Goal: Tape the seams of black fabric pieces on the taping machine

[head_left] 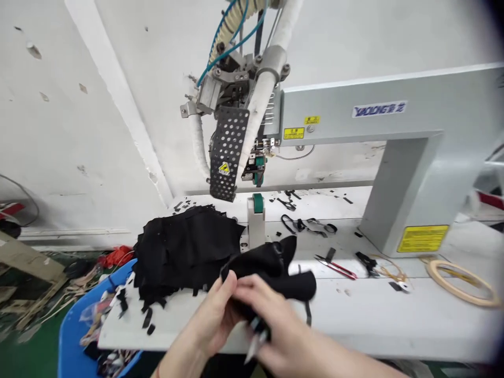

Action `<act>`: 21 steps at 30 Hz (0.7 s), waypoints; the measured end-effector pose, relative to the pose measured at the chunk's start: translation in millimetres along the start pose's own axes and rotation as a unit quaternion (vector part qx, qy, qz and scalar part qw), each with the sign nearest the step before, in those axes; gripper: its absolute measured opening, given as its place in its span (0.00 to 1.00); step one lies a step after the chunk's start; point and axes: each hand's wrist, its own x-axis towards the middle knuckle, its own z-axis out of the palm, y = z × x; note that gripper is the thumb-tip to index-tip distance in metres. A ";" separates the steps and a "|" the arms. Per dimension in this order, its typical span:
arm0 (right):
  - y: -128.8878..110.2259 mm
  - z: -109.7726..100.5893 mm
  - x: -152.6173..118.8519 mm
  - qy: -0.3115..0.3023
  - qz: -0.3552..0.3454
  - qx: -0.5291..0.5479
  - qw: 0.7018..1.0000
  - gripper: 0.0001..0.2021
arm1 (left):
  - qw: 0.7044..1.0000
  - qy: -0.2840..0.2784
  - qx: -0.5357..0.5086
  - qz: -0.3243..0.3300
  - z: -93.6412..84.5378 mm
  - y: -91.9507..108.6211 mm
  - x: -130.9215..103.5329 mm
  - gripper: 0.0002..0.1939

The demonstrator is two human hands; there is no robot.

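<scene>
A black fabric piece (268,268), curled into folds, is held up in front of the machine's lower post. My left hand (210,320) pinches its near left edge between thumb and fingers. My right hand (277,323) closes over the same cloth from the right. A blurred pale pointed blade (255,344) with a dark part sticks out under my right palm; its kind cannot be made out. Just left of the held cloth lies a thick stack of black fabric pieces (189,244) on the white table (354,320).
A seam-taping machine (378,105) with a perforated guard (229,152) and green rollers (258,203) stands behind. Red-handled thread snips (336,266), a wooden hoop (462,299) and black scraps lie to the right. A blue bin (74,325) of scraps is at lower left.
</scene>
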 end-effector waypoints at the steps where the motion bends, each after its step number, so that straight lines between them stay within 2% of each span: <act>1: -4.6 2.2 -2.4 -0.042 -0.015 -0.005 0.999 0.19 | 0.998 0.027 -0.049 -0.011 6.5 -5.2 1.6 0.21; 2: -6.9 0.6 -3.3 -0.061 -0.021 0.000 0.998 0.16 | 0.996 0.057 -0.070 -0.014 9.4 -7.5 4.0 0.19; 3: -6.6 -4.5 -2.6 -0.054 -0.019 0.012 0.998 0.12 | 0.995 0.071 -0.070 -0.018 10.0 -7.0 6.8 0.17; 5: 1.9 -22.2 3.2 -0.003 0.001 0.046 0.999 0.08 | 0.997 0.045 -0.040 -0.039 7.8 0.0 11.7 0.16; 7: 19.2 -41.9 13.3 0.019 0.055 0.082 0.995 0.13 | 0.998 0.000 -0.002 -0.067 6.8 10.6 14.6 0.19; 9: 41.2 -56.3 24.2 -0.068 0.106 0.144 0.981 0.21 | 0.995 -0.036 0.027 -0.091 8.8 20.5 16.4 0.24; 11: 61.6 -64.5 32.9 -0.161 0.148 0.215 0.952 0.16 | 0.993 -0.030 0.049 -0.101 12.0 27.2 19.7 0.26; 13: 75.6 -69.3 38.3 -0.159 0.185 0.245 0.938 0.11 | 0.995 0.010 0.065 -0.078 14.0 30.3 25.7 0.23; 15: 82.8 -72.8 41.1 -0.107 0.213 0.250 0.938 0.11 | 0.996 0.045 0.061 -0.046 14.2 30.5 33.4 0.19; 16: 84.8 -74.0 42.1 -0.094 0.219 0.261 0.935 0.11 | 0.997 0.041 0.051 -0.040 14.2 30.0 37.2 0.17; 18: 89.1 -73.6 43.9 -0.101 0.220 0.314 0.918 0.13 | 0.998 -0.002 0.029 -0.058 14.7 29.2 43.6 0.15; 21: 101.1 -66.4 46.7 -0.161 0.224 0.421 0.864 0.27 | 0.994 -0.047 0.002 -0.100 17.2 31.8 49.0 0.10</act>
